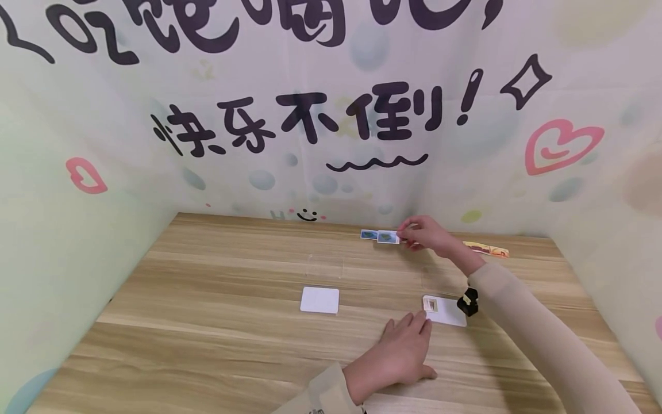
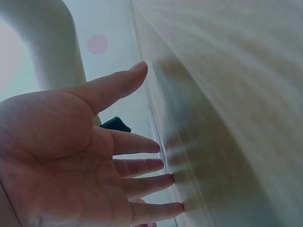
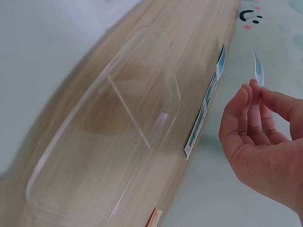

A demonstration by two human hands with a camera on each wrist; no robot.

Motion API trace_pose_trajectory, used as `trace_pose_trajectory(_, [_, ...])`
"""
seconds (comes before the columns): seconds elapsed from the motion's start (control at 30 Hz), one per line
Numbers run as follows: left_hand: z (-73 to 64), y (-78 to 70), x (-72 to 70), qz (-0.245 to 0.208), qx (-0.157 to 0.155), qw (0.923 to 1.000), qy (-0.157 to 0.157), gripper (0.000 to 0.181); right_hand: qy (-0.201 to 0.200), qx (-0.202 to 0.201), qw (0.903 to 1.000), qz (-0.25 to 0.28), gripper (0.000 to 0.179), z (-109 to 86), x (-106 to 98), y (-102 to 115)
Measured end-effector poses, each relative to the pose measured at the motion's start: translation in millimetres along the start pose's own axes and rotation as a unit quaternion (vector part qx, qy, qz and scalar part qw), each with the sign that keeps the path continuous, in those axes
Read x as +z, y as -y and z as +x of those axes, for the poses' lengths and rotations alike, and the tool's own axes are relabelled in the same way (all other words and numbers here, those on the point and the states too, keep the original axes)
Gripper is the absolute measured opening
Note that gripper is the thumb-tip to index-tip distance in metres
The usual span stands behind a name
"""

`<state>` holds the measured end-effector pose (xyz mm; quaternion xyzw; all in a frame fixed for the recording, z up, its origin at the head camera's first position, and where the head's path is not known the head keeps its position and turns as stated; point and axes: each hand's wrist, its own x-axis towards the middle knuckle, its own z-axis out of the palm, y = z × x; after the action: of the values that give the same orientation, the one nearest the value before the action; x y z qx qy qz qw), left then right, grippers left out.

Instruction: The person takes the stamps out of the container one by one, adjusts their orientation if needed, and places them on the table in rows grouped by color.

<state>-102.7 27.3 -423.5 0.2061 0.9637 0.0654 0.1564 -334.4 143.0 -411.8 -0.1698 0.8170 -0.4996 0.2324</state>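
Note:
My right hand (image 1: pixel 425 236) pinches a small blue picture stamp (image 1: pixel 388 237) between thumb and fingertips near the back wall. The right wrist view shows that stamp (image 3: pixel 258 71) raised on edge, apart from a row of similar blue stamps (image 3: pixel 203 111) lying along the table's back edge. My left hand (image 1: pixel 397 351) rests on the table with its fingers stretched out, fingertips right at the near left corner of a white card (image 1: pixel 449 313). That card bears a small pale stamp (image 1: pixel 430 304) on its left end. The left hand (image 2: pixel 61 156) has nothing in its palm.
Another white card (image 1: pixel 319 300) lies left of the hands, with a faint clear plastic tray (image 1: pixel 324 267) behind it. A second clear tray (image 3: pixel 177 97) stands under the right forearm. Orange stamps (image 1: pixel 487 249) lie at the back right, near the printed wall cloth (image 1: pixel 233 184).

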Motion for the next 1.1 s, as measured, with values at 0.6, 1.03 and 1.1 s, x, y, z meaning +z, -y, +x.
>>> trace_pose_trajectory(0.6, [0.6,-0.1,1.5,0.003,0.001,1.0,-0.002,0.09,0.003,-0.016,0.9999,0.002,0.023,17.4,12.2,2.4])
trace_pose_trajectory(1.03, [0.9,0.1,0.8,0.001,0.0,1.0,-0.004,0.091,0.005,-0.027,0.9996,0.008,0.02,31.7,21.3,9.4])
trace_pose_trajectory(1.1, [1.0,0.3,0.7,-0.001,0.0,1.0,-0.003,0.091,0.005,-0.029,0.9995,0.016,0.02,34.4,23.8,8.9])
